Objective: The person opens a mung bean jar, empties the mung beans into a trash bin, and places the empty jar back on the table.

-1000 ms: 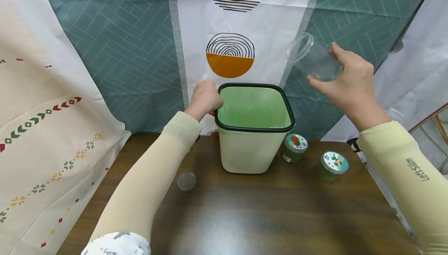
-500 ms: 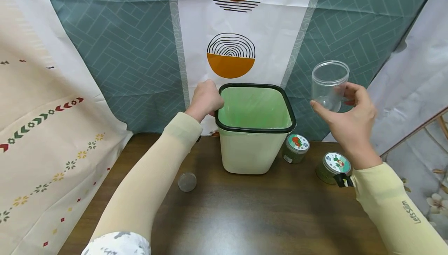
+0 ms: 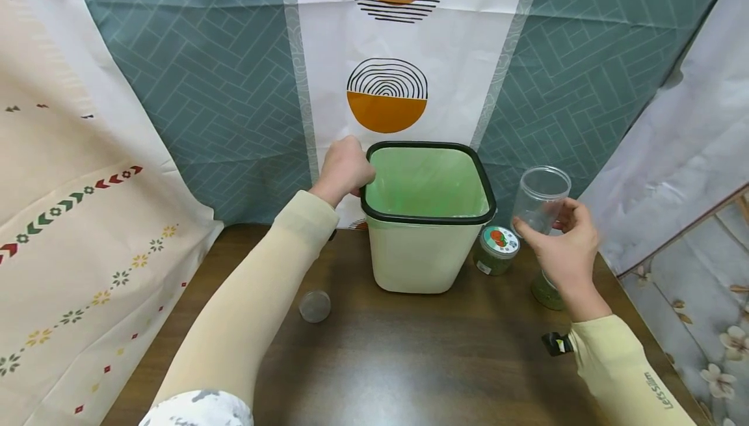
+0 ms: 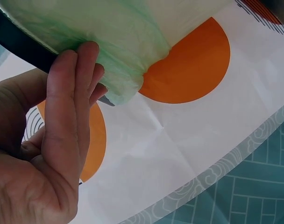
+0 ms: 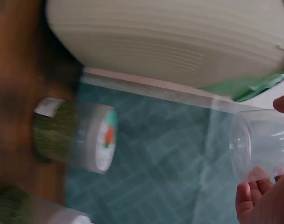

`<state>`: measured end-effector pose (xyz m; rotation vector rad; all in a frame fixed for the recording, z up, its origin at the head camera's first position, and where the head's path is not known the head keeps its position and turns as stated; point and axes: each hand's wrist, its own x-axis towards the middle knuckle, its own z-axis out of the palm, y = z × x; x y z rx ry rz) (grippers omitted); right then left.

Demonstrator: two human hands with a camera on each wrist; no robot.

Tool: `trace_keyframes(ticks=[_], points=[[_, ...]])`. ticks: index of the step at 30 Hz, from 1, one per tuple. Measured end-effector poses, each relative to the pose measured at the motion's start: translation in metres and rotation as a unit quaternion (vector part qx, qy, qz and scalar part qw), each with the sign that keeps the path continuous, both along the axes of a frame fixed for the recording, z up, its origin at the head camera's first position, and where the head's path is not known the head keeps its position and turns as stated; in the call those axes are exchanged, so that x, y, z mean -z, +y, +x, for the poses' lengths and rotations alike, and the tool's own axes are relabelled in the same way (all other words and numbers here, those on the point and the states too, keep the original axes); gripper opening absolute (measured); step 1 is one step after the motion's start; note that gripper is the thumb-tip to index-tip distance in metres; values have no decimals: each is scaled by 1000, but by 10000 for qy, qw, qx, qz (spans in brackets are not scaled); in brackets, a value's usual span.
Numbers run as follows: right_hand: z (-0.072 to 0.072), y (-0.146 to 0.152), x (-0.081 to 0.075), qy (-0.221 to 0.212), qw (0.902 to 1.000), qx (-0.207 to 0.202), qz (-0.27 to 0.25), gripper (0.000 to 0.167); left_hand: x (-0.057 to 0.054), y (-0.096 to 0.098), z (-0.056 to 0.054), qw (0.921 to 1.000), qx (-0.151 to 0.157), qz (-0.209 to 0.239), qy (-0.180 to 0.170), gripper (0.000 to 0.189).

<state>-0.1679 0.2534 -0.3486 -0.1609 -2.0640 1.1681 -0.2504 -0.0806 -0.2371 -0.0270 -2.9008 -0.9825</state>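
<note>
A pale green bin (image 3: 424,257) with a black rim and a green plastic liner (image 3: 427,182) stands on the table. At its left rim my left hand (image 3: 344,169) grips the edge; in the left wrist view the fingers press against the liner under the black rim (image 4: 25,44). To the right of the bin, my right hand (image 3: 564,244) holds a clear plastic jar (image 3: 543,195) upright above the table, thumb on one side and fingers on the other. The jar looks empty, with its mouth up. The right wrist view shows the same clear jar (image 5: 261,142) from the side.
Beside the bin sits a lidded jar (image 3: 496,250) with green contents and a tomato picture. A second lidded jar (image 3: 547,292) is partly hidden behind my right hand. A clear round lid (image 3: 315,306) lies on the brown table (image 3: 404,361). Patterned cloth hangs behind.
My right hand has turned the clear jar from tilted toward the bin to upright and lowered it toward the table at the right. The left hand stays on the rim.
</note>
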Motion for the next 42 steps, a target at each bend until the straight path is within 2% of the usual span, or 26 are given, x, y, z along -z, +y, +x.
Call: trace_keyframes(ticks=[5,8,13,18,21,27,31,37,42], points=[[2,-1,27,-404,9990,129,-125,62,1,-1,-1,10000,2,-5,6,9],[2,-2,41,-611,9978,-81,-239,64,2,-2,-1,10000,-12,7,-20,7],[2,0,62,-981,9945,-342,-132,64,5,-5,0,10000,-25,6,-53,8],[7,-2,79,-1432,9873,-624,274,63,6,-7,0,10000,-57,-24,-11,11],[13,-4,88,-1590,9804,-869,774,66,5,-7,-1,10000,-58,-21,-5,14],[21,-21,107,-1439,9655,-1497,1571,71,1,-7,-1,10000,-70,-12,-27,13],[24,-38,117,-1562,9536,-2036,1573,73,-1,-8,-1,10000,-62,-32,-8,11],[26,-60,125,-1843,9290,-2896,1385,70,0,-9,-2,9999,-54,-115,54,16],[27,-73,132,-2132,9107,-3255,1388,68,1,-7,-2,9999,-55,-120,4,14]])
